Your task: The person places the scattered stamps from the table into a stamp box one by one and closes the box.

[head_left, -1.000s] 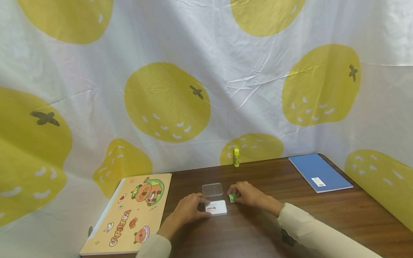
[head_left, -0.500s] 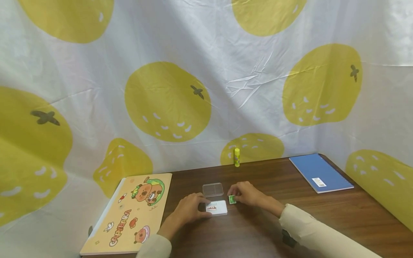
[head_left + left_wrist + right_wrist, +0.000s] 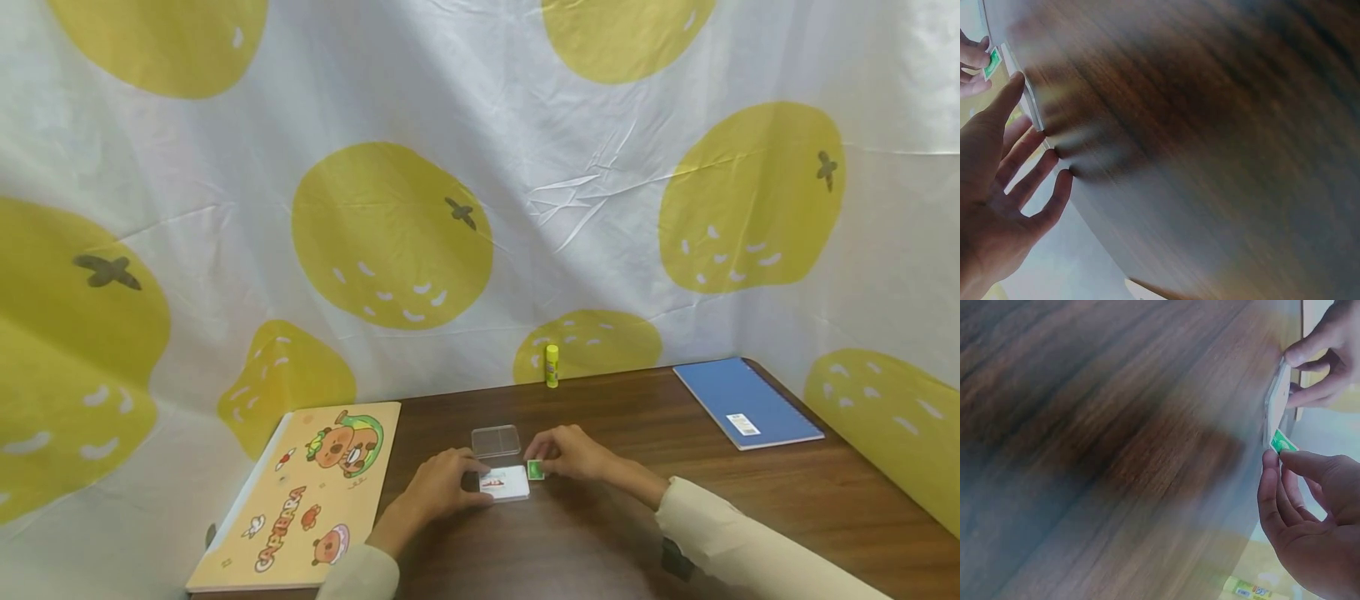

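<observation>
A shallow plastic case (image 3: pixel 515 483) lies on the table, with a white card bearing a small red print showing on top. My left hand (image 3: pixel 441 485) holds this case at its left end, thumb on the near edge and fingers on the far edge. Between thumb and fingertips, my right hand (image 3: pixel 576 455) pinches a small green stamp (image 3: pixel 535 471) with a white border. The stamp is right at the case's right end; the right wrist view shows the stamp (image 3: pixel 1282 442) tilted by the case's edge (image 3: pixel 1269 419). Just behind lies a clear plastic lid (image 3: pixel 496 442).
A yellow glue stick (image 3: pixel 552 367) stands upright at the table's back edge. To the right is a blue spiral notebook (image 3: pixel 748 402) with a white label. A large cream capybara-print folder (image 3: pixel 300 492) covers the left side. A lemon-patterned curtain (image 3: pixel 570 275) hangs behind the table.
My right hand has shifted slightly left with the stamp, bringing it up to the case's right end. The left hand and the case have stayed in place.
</observation>
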A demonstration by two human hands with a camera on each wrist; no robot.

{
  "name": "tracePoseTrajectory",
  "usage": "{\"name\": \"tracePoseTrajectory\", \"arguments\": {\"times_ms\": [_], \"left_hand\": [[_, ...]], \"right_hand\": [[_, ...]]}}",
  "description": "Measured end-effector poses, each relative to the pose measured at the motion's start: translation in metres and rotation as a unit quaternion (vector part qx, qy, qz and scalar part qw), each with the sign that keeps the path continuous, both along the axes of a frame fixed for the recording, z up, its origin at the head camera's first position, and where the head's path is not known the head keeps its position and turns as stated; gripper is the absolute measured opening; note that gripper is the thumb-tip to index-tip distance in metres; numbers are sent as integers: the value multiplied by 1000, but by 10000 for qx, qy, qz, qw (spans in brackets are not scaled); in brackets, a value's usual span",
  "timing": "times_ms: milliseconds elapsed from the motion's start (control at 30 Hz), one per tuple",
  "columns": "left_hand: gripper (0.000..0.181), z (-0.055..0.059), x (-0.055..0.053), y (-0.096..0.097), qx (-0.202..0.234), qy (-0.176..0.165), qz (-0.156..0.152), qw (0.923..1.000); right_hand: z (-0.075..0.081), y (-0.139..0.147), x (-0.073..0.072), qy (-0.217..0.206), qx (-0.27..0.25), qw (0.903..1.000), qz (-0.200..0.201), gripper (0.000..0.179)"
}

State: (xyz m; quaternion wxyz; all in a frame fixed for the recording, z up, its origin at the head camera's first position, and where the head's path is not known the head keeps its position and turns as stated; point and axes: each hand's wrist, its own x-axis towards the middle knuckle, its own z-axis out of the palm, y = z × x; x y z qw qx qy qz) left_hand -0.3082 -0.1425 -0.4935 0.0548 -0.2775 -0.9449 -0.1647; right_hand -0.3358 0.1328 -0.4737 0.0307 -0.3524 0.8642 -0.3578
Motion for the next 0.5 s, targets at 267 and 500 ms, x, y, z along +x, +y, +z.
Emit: {"name": "tracePoseTrajectory", "arguments": {"times_ms": [267, 500], "left_hand": [[47, -1, 1, -1, 56, -28, -29, 10000], [48, 0, 1, 0, 66, -37, -27, 10000]], "right_hand": [[0, -9, 4, 7, -60, 9998, 170, 14], [1, -17, 6, 85, -57, 9998, 155, 14]]}}
